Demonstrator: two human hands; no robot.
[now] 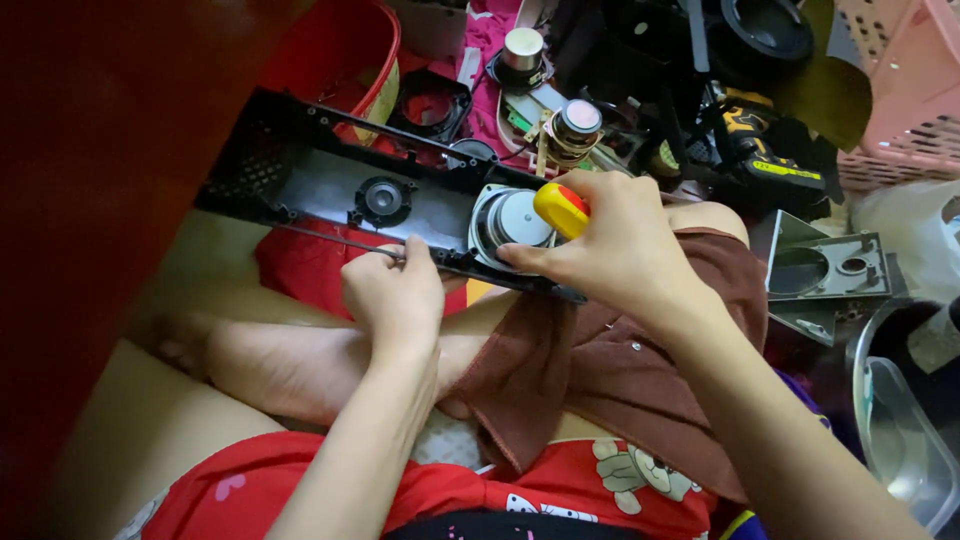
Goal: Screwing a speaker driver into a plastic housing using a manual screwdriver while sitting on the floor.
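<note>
Bare forearms and legs, red cartoon-print garment at the waist, brown cloth over one knee.

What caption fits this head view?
Right hand grips a yellow-handled screwdriver at a speaker; left hand steadies the black frame.

The floor was crowded with clutter under bright, even light. A red plastic basin point(345, 45) stood at the upper left, with a pink cloth point(487, 40) spread beside it. A pink slatted basket point(905, 90) filled the upper right corner. Below it lay a grey plastic panel point(825, 275) with round openings, and near the right edge sat a clear plastic container point(900, 440). A dark red surface point(90, 200), blurred and close, blocked the left side.
</note>
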